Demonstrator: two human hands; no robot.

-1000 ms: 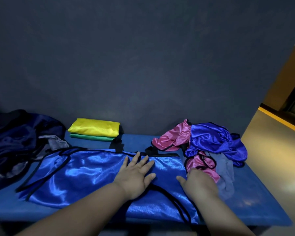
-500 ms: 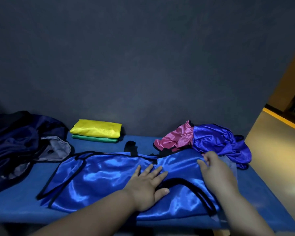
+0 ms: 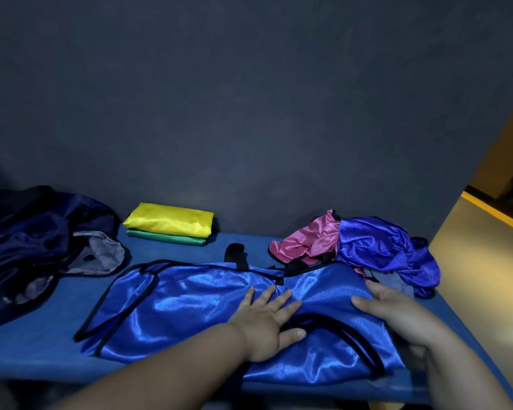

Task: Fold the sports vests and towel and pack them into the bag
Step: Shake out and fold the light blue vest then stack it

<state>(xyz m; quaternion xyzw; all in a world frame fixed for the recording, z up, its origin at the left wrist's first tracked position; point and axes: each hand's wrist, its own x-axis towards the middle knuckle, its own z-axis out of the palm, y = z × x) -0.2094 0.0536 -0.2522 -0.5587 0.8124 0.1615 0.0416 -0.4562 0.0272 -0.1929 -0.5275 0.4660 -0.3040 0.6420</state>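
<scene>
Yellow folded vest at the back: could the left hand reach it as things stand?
Probably yes. The left hand lies flat on the blue vest, and only bare bench and a black strap lie between it and the yellow vest; nothing stands in the way.

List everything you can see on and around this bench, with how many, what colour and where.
spread vest: one, shiny blue with black trim, flat along the bench's front
yellow vest: one, folded, at the back by the wall
green vest: one, folded, under the yellow one
pink vest: at least one, crumpled, right end
crumpled blue vest: one, beside the pink, right end
grey cloth: one, at that heap's near edge
bag: one, dark navy, left end
bench: one, blue
hands: two; left hand flat on the spread vest's middle, right hand on its right end
</scene>
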